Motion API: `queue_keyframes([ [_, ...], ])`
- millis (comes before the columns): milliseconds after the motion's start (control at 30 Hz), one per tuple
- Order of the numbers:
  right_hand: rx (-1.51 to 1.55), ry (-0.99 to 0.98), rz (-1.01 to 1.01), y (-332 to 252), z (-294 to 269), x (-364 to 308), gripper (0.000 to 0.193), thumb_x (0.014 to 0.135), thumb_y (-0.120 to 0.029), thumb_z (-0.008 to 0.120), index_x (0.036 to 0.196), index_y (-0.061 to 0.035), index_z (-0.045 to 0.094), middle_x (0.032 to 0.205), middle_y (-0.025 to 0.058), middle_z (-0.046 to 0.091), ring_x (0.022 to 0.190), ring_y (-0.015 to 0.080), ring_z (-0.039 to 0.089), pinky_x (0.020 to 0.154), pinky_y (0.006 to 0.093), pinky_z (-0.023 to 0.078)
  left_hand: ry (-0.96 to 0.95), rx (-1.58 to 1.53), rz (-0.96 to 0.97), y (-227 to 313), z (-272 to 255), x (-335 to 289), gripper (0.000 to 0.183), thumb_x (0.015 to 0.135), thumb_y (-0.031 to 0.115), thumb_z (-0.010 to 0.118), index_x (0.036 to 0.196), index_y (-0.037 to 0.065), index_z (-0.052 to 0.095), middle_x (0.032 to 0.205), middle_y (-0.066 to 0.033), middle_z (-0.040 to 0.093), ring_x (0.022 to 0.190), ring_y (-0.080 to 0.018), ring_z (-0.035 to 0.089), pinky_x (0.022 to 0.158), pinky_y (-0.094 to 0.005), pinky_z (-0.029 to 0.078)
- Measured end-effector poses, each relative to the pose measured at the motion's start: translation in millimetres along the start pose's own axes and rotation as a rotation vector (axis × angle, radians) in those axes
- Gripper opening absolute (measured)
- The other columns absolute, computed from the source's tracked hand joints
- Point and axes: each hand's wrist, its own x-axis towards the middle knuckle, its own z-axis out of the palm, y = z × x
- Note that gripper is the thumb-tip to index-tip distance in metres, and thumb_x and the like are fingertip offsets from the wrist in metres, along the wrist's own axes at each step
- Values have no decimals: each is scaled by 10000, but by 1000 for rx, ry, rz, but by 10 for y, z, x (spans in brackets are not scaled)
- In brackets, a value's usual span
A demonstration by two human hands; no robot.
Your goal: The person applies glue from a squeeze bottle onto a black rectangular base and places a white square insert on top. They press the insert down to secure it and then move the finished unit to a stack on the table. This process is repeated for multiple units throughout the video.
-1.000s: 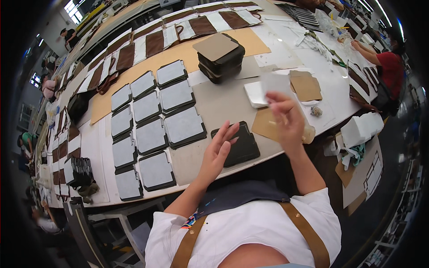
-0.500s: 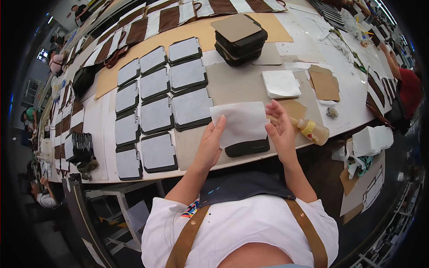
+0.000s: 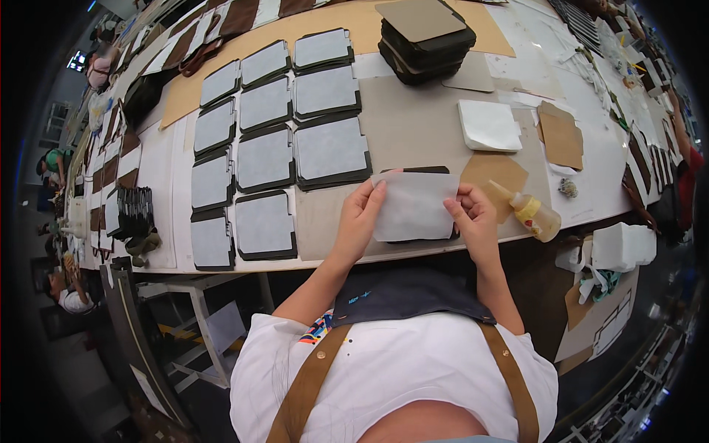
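Note:
A thin white sheet [image 3: 415, 207] is pinched at its left edge by my left hand [image 3: 360, 218] and at its right edge by my right hand [image 3: 475, 216]. My thumbs lie on top of it. Beneath the sheet is a black flat panel [image 3: 427, 170], mostly covered, with dark strips showing along its far and near edges. Right of my right hand, a clear glue bottle [image 3: 538, 218] with a yellow label lies tilted, its nozzle resting over a tan cardboard piece [image 3: 493, 177]. Farther back sits a stack of white sheets [image 3: 489, 125].
Rows of black panels topped with white sheets [image 3: 264, 156] cover the table's left part. A tall pile of black panels [image 3: 428, 55] carries a grey board [image 3: 419, 20]. Brown card pieces [image 3: 561, 135] lie at the right. Other people [image 3: 72, 292] are at the far left.
The white sheet has come down over the black panel. My right hand, with fingers raised and apart before, now pinches the sheet's right edge. The whole view has shifted slightly.

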Motion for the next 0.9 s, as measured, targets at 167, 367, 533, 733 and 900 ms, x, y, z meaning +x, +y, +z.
queue_keyframes([
  [167, -96, 14, 24, 190, -123, -14, 124, 978, -115, 683, 996, 6, 661, 802, -2, 681, 725, 23, 594, 637, 184, 445, 5, 99, -60, -73, -68, -63, 421, 1080, 224, 501, 1456, 35, 519, 985, -14, 679, 875, -71, 598, 799, -250, 509],
  [367, -214, 73, 9, 257, -207, 1, 137, 956, -118, 702, 951, 11, 655, 734, -47, 612, 639, 8, 462, 562, 209, 357, 12, 450, 75, -148, -37, -274, 590, 1009, 104, 599, 1561, 110, 393, 778, 16, 576, 644, -70, 467, 612, -227, 449],
  [533, -469, 142, -109, 348, -132, 90, 155, 919, -118, 728, 914, 14, 646, 663, -1, 545, 592, 64, 392, 541, 264, 333, 40, 793, 270, -285, -133, -221, 449, 970, 87, 643, 1415, 111, 596, 701, -48, 528, 595, -110, 459, 568, -270, 419],
  [733, -635, 162, -189, 377, -89, 159, 187, 888, -147, 752, 895, 13, 657, 643, 76, 525, 570, 154, 416, 550, 321, 362, 97, 860, 225, -280, -159, -207, 345, 956, 113, 669, 1301, 103, 689, 677, -82, 560, 572, -140, 491, 577, -282, 439],
  [900, -697, 168, -200, 341, -65, 159, 188, 879, -156, 760, 909, 7, 671, 647, 96, 551, 594, 196, 459, 582, 352, 395, 110, 842, 238, -362, -185, -192, 344, 950, 119, 679, 1293, 94, 692, 724, -105, 627, 569, -150, 519, 582, -293, 458],
])
